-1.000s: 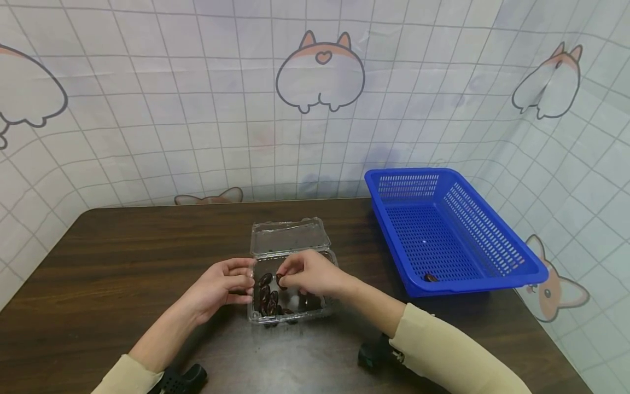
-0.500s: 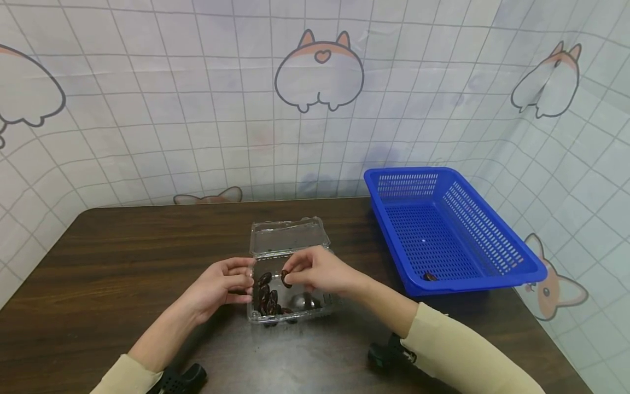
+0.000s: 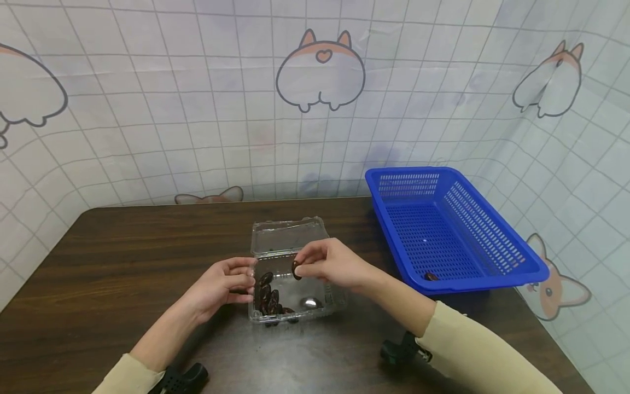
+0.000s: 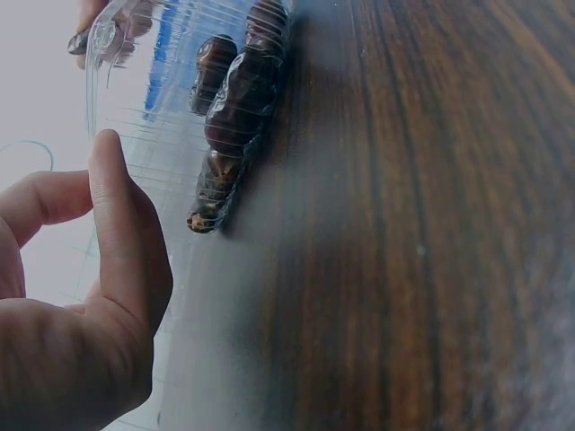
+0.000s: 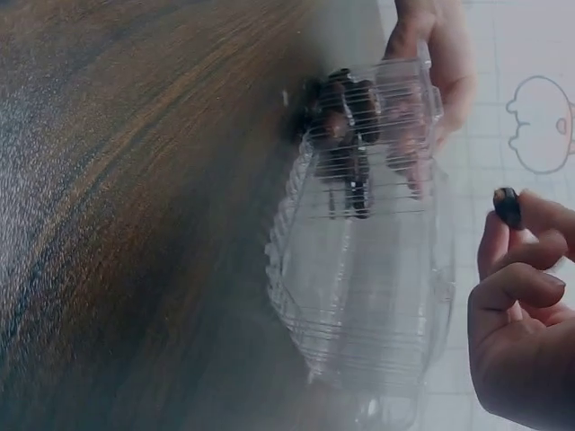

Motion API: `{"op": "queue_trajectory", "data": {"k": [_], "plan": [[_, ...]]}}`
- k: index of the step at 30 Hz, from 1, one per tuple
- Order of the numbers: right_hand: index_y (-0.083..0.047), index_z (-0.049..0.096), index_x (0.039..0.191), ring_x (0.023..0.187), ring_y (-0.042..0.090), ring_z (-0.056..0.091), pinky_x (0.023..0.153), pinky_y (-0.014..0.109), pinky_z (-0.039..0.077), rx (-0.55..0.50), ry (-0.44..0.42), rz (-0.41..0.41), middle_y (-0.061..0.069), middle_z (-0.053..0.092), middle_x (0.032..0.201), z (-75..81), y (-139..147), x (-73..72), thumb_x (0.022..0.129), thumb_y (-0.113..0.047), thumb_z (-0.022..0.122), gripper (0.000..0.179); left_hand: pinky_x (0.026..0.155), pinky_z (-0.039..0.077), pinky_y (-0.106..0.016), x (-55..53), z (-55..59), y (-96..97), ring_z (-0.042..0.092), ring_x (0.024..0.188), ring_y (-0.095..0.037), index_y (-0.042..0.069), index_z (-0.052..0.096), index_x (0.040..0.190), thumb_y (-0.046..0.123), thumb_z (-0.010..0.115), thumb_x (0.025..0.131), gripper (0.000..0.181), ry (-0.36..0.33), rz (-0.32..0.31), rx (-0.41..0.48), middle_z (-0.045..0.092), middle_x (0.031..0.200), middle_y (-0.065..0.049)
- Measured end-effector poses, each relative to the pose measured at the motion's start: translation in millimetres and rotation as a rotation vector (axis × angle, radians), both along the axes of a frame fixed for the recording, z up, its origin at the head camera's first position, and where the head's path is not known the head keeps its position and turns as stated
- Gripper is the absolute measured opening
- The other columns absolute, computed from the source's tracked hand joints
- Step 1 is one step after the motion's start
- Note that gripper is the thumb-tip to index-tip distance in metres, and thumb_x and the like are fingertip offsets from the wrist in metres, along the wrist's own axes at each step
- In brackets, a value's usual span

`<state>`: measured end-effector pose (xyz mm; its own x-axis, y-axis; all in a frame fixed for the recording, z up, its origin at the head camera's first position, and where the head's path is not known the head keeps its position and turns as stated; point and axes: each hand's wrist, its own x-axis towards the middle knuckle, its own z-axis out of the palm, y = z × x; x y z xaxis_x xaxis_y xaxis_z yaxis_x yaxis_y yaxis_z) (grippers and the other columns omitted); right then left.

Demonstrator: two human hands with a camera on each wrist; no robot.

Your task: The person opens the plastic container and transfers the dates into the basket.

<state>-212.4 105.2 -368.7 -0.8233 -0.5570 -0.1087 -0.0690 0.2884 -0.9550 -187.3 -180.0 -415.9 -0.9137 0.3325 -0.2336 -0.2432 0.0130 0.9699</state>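
A clear plastic clamshell box [image 3: 287,236] stands on the table with its lid folded back. Several dark brown dates [image 3: 269,302] lie along its left side. My left hand [image 3: 216,285] rests its fingertips on the box's left wall; in the left wrist view the thumb [image 4: 115,215] lies close by the wall. Above the right part of the box, my right hand [image 3: 337,266] pinches one date [image 3: 295,270] between thumb and fingers. The right wrist view shows that pinched date [image 5: 508,208] raised clear of the box.
A blue plastic basket [image 3: 474,285] stands on the right of the dark wood table [image 3: 147,246], with one date [image 3: 431,277] near its front edge. A tile-patterned sheet [image 3: 221,109] with cartoon corgis hangs behind and to the right.
My right hand has lifted the date and carried it rightward and away from the dates at the left of the box. My left hand has stayed at the box's left wall.
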Motion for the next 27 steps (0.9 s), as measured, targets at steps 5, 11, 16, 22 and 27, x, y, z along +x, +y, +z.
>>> {"op": "queue_trajectory", "data": {"k": [5,11,16,22,27], "plan": [[-0.002,0.071,0.116,0.058,0.012,0.042,0.049,0.024,0.033,-0.029,-0.03,-0.036,0.004,0.071,0.094,6.4,6,0.8,0.095,-0.012,0.074,0.024,0.076,0.062,-0.035,0.0,-0.4,0.5,0.065,0.081,-0.017,-0.01,0.038,0.148,0.0,0.062,0.097,0.057,0.0,0.005,0.0,0.06,0.098,-0.005],[-0.003,0.073,0.115,0.052,0.011,0.034,0.045,0.023,0.028,-0.067,-0.032,-0.054,0.005,0.071,0.097,12.1,14,0.3,0.094,-0.011,0.075,0.023,0.075,0.062,-0.034,-0.6,-0.6,0.5,0.065,0.081,-0.016,-0.011,0.038,0.148,-0.001,0.062,0.096,0.057,0.0,0.0,0.001,0.059,0.099,-0.005],[-0.003,0.074,0.112,0.055,0.011,0.036,0.046,0.023,0.027,-0.081,-0.023,-0.072,0.004,0.069,0.097,15.7,21,-1.1,0.093,-0.013,0.076,0.021,0.076,0.062,-0.034,-0.8,-1.5,0.5,0.065,0.081,-0.016,-0.011,0.038,0.147,-0.001,0.062,0.096,0.057,-0.002,0.001,0.0,0.06,0.099,-0.006],[-0.005,0.075,0.109,0.064,0.015,0.045,0.049,0.025,0.029,-0.079,-0.023,-0.091,0.007,0.07,0.097,23.8,28,-0.1,0.091,-0.014,0.079,0.021,0.076,0.062,-0.034,-0.6,-1.0,0.8,0.065,0.081,-0.016,-0.011,0.038,0.147,-0.001,0.061,0.096,0.057,-0.001,0.003,-0.003,0.06,0.099,-0.006],[-0.003,0.073,0.11,0.066,0.016,0.043,0.051,0.026,0.028,-0.11,-0.033,-0.094,0.007,0.071,0.095,29.2,34,0.7,0.092,-0.011,0.078,0.02,0.076,0.062,-0.034,-0.3,-0.1,0.6,0.064,0.081,-0.016,-0.011,0.038,0.148,0.0,0.061,0.096,0.057,0.0,0.0,-0.007,0.06,0.099,-0.006]]}}
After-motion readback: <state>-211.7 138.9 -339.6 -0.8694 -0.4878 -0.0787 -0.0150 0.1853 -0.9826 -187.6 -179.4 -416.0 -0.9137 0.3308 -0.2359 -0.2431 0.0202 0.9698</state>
